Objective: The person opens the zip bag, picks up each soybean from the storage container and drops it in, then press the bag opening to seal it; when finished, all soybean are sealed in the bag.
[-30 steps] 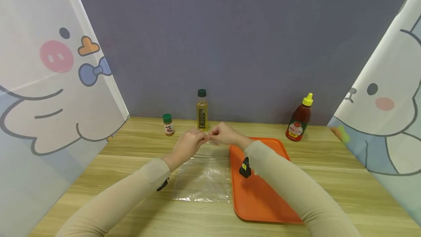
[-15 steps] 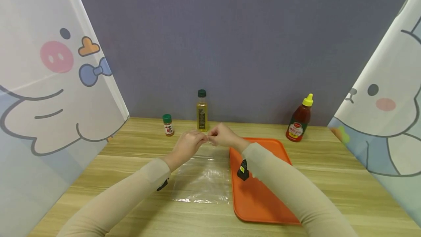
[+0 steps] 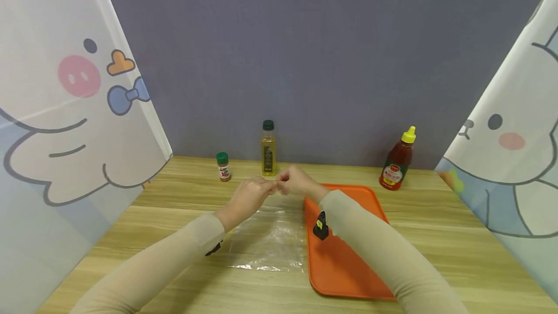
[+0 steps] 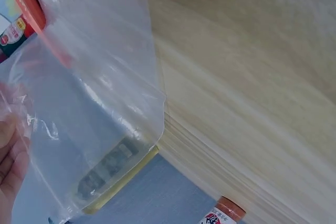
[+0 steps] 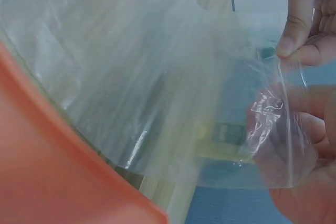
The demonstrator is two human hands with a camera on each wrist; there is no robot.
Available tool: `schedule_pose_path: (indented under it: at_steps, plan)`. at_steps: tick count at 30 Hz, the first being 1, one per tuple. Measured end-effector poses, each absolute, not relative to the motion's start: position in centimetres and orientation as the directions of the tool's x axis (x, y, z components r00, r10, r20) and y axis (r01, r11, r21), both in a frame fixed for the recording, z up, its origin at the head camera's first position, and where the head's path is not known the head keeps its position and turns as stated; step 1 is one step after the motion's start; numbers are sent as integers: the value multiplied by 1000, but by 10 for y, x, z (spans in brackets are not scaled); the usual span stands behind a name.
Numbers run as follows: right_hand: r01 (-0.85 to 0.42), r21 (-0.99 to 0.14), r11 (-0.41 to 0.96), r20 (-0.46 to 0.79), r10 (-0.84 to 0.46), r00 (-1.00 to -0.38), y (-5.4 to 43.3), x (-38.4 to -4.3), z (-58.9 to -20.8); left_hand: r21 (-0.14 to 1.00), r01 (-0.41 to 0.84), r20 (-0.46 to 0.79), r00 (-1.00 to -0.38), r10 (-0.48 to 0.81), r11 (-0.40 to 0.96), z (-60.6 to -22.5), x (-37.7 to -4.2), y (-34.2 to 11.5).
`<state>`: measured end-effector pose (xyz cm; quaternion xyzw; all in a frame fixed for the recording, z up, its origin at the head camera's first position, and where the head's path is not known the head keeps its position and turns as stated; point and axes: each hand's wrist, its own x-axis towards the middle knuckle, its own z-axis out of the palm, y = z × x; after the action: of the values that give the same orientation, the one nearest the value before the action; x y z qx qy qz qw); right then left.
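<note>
A clear plastic zip bag (image 3: 268, 241) stretches from my two hands toward me above the wood-grain table, beside an orange tray (image 3: 344, 260). My left hand (image 3: 249, 197) pinches the bag's far edge between thumb and finger. Close against it, my right hand (image 3: 298, 181) grips the same edge from the right side. In the right wrist view the bag's zip strip (image 5: 286, 129) runs between the hands, and the right hand's fingers (image 5: 310, 124) show partly through the crinkled film. The left hand's thumb (image 5: 294, 35) presses at the strip's upper end.
Behind the hands stands an oil bottle (image 3: 268, 151) with a dark green cap. A small green-capped spice jar (image 3: 224, 166) is to its left. At the back right is a red sauce bottle (image 3: 396, 161) with a yellow nozzle. A grey partition (image 3: 331, 62) closes the back.
Both hands stay at the bag's edge with small finger movements. The right wrist has shifted slightly left, and the left hand sits a little lower in view.
</note>
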<state>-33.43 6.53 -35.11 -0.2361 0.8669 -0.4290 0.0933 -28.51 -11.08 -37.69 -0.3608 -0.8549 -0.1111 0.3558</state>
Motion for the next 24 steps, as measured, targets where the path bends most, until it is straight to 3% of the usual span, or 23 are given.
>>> schedule_pose_path:
  at_steps: [8, 15, 24]
  plan:
    - [-254, -827, 501, 4, -447, -895, 67, -337, -346, -28, 720, 717, -469, 516, 694, -380, -288, -112]
    - [-255, -829, 497, 7, -447, -894, 68, -338, -343, -95, 736, 696, -432, 573, 670, -381, -288, -112]
    - [-251, -822, 511, 12, -425, -905, 72, -343, -346, -42, 743, 640, -493, 589, 668, -382, -278, -112]
